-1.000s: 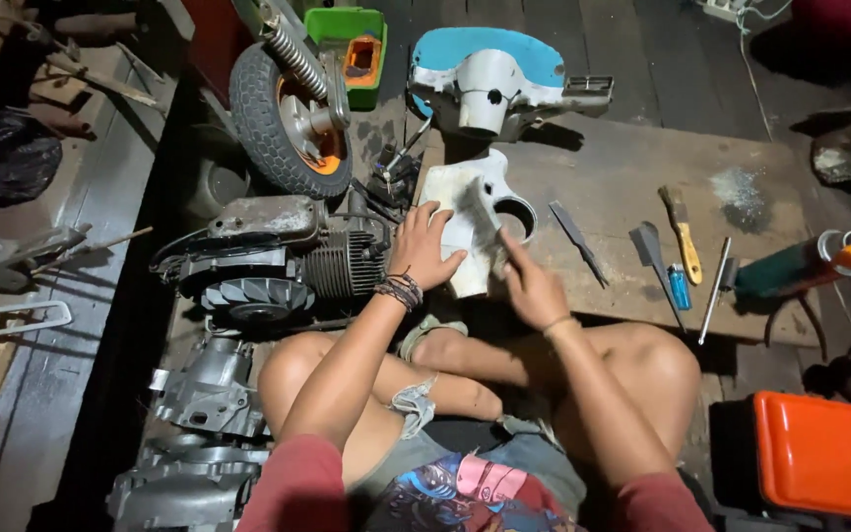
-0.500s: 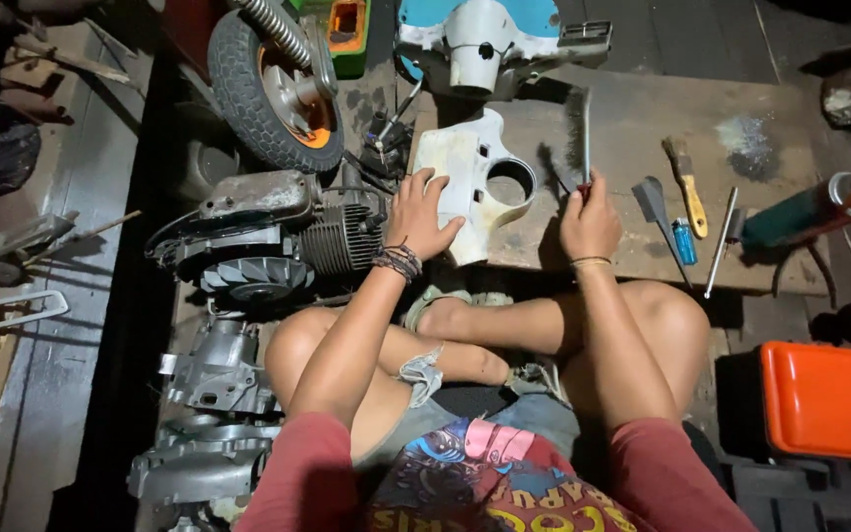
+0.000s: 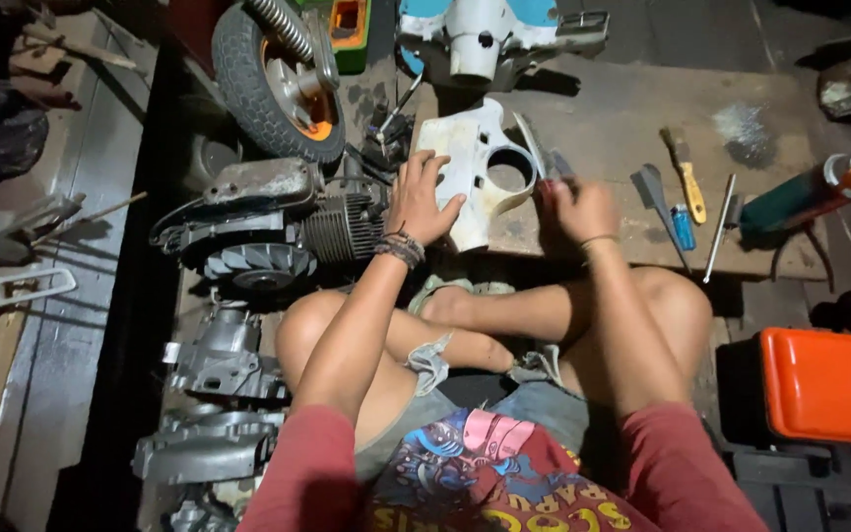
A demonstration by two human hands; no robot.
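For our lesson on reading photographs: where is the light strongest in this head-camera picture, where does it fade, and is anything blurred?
Head view: brightest on the white panel and both hands, left hand, right hand; edges fall dark, especially the left floor; the tool in the right hand looks slightly smeared.

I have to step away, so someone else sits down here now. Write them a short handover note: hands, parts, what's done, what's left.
Left hand: flat on the white plastic cover, pinning it to the wooden board.
Right hand: grips a thin metal tool at the cover's round hole.
Nearby: spare hand tools on the board to the right, engine to the left.
Done: cover laid down and steadied.
Left: the work at the hole's edge; how far along, cannot tell.
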